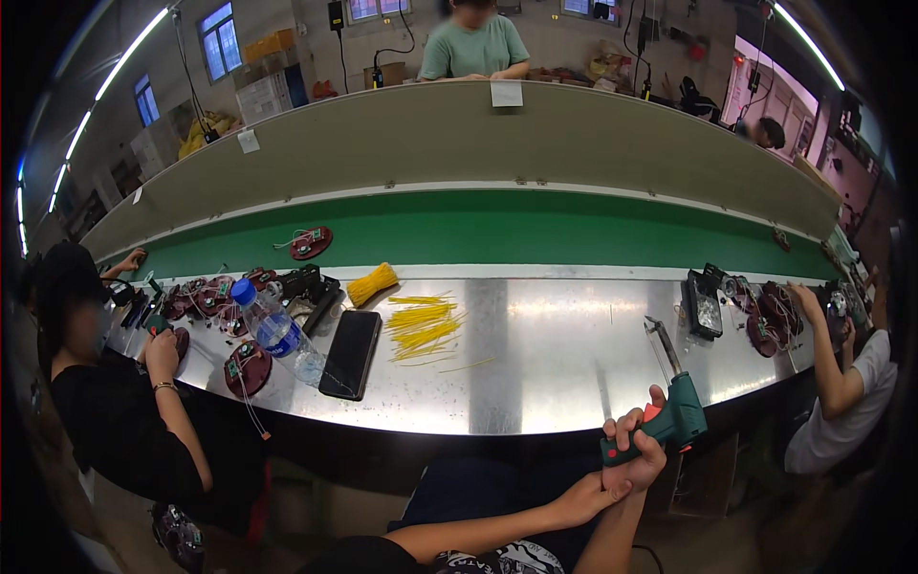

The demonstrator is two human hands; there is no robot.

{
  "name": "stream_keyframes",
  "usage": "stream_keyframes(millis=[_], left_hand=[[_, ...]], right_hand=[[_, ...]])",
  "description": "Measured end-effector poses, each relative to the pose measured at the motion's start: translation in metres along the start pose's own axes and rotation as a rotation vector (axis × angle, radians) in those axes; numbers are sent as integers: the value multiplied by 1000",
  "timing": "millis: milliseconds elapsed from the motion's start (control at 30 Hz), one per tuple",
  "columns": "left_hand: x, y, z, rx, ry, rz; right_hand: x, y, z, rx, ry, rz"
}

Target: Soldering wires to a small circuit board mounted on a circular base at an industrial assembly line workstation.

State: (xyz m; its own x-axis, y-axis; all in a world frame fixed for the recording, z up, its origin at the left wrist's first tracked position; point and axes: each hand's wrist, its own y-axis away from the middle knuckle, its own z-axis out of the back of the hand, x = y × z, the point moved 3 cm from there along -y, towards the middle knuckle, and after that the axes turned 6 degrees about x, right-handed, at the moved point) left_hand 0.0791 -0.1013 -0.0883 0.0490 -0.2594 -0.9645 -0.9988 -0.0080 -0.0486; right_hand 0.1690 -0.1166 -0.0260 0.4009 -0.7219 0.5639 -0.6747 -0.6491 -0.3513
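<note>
Green plastic forms the body and grip of a soldering gun (685, 413), held at the near edge of the metal tabletop (550, 378), right of centre, its metal tip (652, 325) angled away from the person. The right hand (639, 448) has its fingers curled round the handle, the index finger close to the red trigger (652, 412); whether it presses cannot be told. The left hand (581, 502) lies against the right wrist, most of its fingers hidden, so how firmly they close is unclear.

As a tool it should be stiff, fairly light and perhaps slightly nose-heavy. Its smooth handle looks the right place to take hold, well back from the metal shaft and thin side tube, which may be hot and could bend if knocked.

Well to the left, loose yellow strands (421, 330) lie near a yellow bundle (371, 284). Beside them sits a black phone (351, 354), then a clear bottle (277, 330) and a dark red housing (248, 370) with a circuit board. On the right stands a black bin (706, 334). Behind run a green strip (535, 234) and a beige partition (459, 143).
</note>
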Motion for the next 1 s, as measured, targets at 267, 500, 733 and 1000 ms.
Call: stream_keyframes(millis=[267, 500, 733, 1000], left_hand=[[-95, 49, 50, 136, -473, 42], [-146, 68, 149, -734, -1065, -146], [-136, 56, 158, -789, -1117, -208], [-138, 51, 158, -779, -1247, -174]], right_hand=[[20, -2, 0, 140, 373, -38], [21, 3, 1, 231, 484, -267], [5, 7, -5, 255, 604, -384], [6, 4, -3, 215, 621, -417]])
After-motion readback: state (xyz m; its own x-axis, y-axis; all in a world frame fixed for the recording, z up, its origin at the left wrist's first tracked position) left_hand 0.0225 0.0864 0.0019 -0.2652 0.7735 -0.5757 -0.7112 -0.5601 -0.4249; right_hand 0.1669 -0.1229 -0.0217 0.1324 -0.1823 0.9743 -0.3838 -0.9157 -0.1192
